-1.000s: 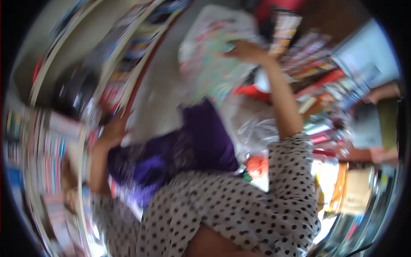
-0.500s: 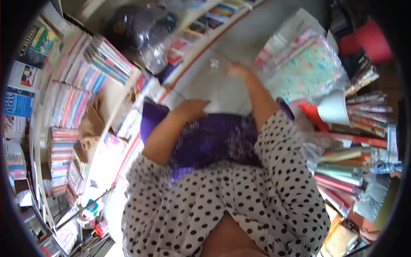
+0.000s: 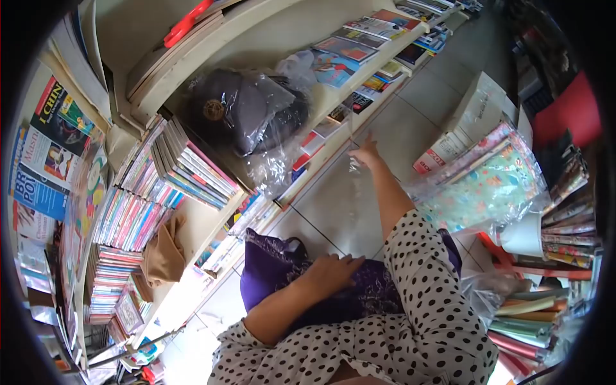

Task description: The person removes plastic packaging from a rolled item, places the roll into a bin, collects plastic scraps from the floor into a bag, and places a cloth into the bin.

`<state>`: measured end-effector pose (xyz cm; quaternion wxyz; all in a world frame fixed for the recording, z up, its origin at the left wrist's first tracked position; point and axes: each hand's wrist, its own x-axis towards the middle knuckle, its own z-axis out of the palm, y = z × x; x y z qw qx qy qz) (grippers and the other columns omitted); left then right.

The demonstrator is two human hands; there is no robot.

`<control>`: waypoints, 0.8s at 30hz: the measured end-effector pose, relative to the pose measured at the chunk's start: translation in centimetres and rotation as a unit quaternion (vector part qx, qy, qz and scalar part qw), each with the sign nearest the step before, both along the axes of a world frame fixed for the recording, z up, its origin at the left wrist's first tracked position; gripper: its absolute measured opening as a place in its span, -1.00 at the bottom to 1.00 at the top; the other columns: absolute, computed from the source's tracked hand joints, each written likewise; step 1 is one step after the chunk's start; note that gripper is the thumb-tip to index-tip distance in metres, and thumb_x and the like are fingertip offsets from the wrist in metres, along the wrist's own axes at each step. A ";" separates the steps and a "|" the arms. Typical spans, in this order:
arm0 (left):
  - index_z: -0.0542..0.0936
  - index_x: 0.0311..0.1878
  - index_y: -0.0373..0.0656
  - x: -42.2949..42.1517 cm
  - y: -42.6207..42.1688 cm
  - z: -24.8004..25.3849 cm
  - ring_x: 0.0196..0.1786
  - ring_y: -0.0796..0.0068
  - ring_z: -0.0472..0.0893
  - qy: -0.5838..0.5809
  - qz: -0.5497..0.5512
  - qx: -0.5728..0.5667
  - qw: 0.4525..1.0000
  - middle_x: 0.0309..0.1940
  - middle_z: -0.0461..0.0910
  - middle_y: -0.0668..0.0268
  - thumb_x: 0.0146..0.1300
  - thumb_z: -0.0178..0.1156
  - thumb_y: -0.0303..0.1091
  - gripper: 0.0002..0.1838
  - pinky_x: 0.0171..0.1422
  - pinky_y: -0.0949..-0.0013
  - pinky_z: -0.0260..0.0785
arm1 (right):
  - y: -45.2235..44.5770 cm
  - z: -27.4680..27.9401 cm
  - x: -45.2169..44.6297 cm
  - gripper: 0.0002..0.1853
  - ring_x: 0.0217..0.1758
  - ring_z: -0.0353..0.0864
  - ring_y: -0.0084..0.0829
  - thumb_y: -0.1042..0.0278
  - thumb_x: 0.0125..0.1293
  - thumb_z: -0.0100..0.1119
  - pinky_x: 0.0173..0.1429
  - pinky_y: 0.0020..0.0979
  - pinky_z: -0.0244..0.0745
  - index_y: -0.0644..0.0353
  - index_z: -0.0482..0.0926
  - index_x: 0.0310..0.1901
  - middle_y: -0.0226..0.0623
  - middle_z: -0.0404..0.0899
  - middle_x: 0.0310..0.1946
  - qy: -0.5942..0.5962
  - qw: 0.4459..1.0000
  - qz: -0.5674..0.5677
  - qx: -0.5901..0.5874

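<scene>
My left hand [image 3: 330, 277] is over the purple patterned cloth [image 3: 282, 263] on my lap, its fingers apart and nothing held. My right hand [image 3: 367, 153] reaches forward above the grey floor tiles [image 3: 321, 202], fingers spread and holding nothing visible. To the right of that arm lies a plastic-wrapped stack with a floral print [image 3: 491, 189], beside a white carton [image 3: 465, 122]. Ahead and to the left, a dark cap in clear plastic [image 3: 250, 109] rests on a shelf.
Shelves [image 3: 346, 90] of books and magazines run along the left and ahead. A brown cloth [image 3: 165, 253] hangs near stacked books [image 3: 138, 218]. At right are a white bin [image 3: 521, 237], a red container [image 3: 568, 112] and rolls of wrapping paper [image 3: 523, 327].
The view has turned, so shelves and floor sit further right. My left hand has moved from the shelf side to over the purple cloth. My right hand has left the floral stack.
</scene>
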<state>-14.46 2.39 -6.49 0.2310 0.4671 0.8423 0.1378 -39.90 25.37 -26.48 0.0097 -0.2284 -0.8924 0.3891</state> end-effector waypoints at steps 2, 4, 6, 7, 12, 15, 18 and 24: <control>0.39 0.15 -0.16 0.0 0.1 -0.3 -0.22 0.21 0.59 0.010 -0.010 0.007 1.000 -0.22 0.57 0.18 0.10 0.20 -0.13 -0.44 -0.14 0.23 0.43 | -0.8 -4.8 -2.6 -0.18 0.06 0.46 0.05 0.07 0.04 0.29 -0.09 -0.12 0.52 0.10 0.14 0.31 0.03 0.32 0.19 0.083 0.983 0.065 0.149; 0.40 0.14 -0.16 -0.3 -0.4 -0.6 -0.19 0.21 0.59 0.010 0.012 0.002 1.000 -0.17 0.56 0.17 0.10 0.19 -0.12 -0.45 -0.14 0.24 0.42 | -0.9 -4.7 -3.8 -0.61 -0.04 0.51 0.04 0.08 0.21 0.06 0.06 -0.16 0.44 0.18 0.56 -0.06 0.01 0.51 -0.03 0.059 0.933 0.213 0.283; 0.39 0.14 -0.20 -0.6 -0.3 0.8 -0.14 0.22 0.59 -0.037 0.014 -0.044 0.998 -0.06 0.54 0.11 0.10 0.20 -0.15 -0.44 -0.07 0.22 0.42 | -1.9 -4.1 -2.7 -0.69 -0.11 0.56 -0.04 0.16 0.24 -0.02 0.04 -0.17 0.45 0.19 0.62 -0.23 -0.01 0.59 -0.21 0.120 0.975 0.131 0.133; 0.40 0.14 -0.19 -1.1 -0.2 1.0 -0.12 0.20 0.58 -0.039 0.020 -0.029 0.999 -0.02 0.52 0.09 0.10 0.21 -0.16 -0.45 -0.05 0.22 0.42 | -2.0 -2.3 -1.9 -0.70 -0.18 0.58 -0.08 0.21 0.26 -0.05 0.03 -0.18 0.45 0.21 0.60 -0.19 -0.04 0.60 -0.27 0.066 0.982 0.164 0.073; 0.37 0.20 -0.11 -1.6 -0.3 2.2 -0.03 0.03 0.54 -0.002 0.069 0.084 0.994 0.25 0.23 -0.03 -0.01 0.31 -0.29 -0.36 -0.06 0.16 0.45 | -0.9 11.1 2.0 -0.75 -0.47 0.67 -0.37 0.28 0.26 0.04 -0.44 -0.39 0.54 0.32 0.53 -0.20 -0.22 0.61 -0.34 -0.186 0.906 0.356 -0.138; 0.37 0.24 -0.04 -3.2 0.9 3.7 0.00 0.10 0.55 0.010 0.173 0.157 0.972 0.37 0.00 -0.07 -0.03 0.32 -0.47 -0.32 0.00 0.22 0.47 | -0.8 19.0 4.6 -0.71 -0.51 0.65 -0.42 0.23 0.30 0.05 -0.43 -0.43 0.55 0.35 0.52 -0.22 -0.14 0.64 -0.36 -0.104 0.876 0.430 -0.192; 0.37 0.25 -0.02 -5.6 1.2 3.8 -0.06 0.28 0.60 -0.152 0.250 0.296 0.909 0.40 -0.10 -0.09 0.02 0.29 -0.56 -0.34 -0.03 0.35 0.49 | -1.2 26.2 5.9 -0.66 -0.47 0.66 -0.38 0.22 0.34 0.02 -0.41 -0.47 0.56 0.42 0.47 -0.14 -0.01 0.64 -0.32 -0.021 0.787 0.458 -0.413; 0.33 0.27 -0.11 -12.6 4.2 3.3 -0.28 0.53 0.61 -0.148 0.197 0.325 0.913 0.37 -0.01 -0.08 0.08 0.26 -0.56 -0.37 -0.20 0.56 0.49 | -1.1 33.8 4.4 -0.74 -0.37 0.63 -0.27 0.24 0.33 0.03 -0.12 -0.22 0.55 0.30 0.51 -0.18 0.00 0.61 -0.19 0.116 0.663 0.369 -0.642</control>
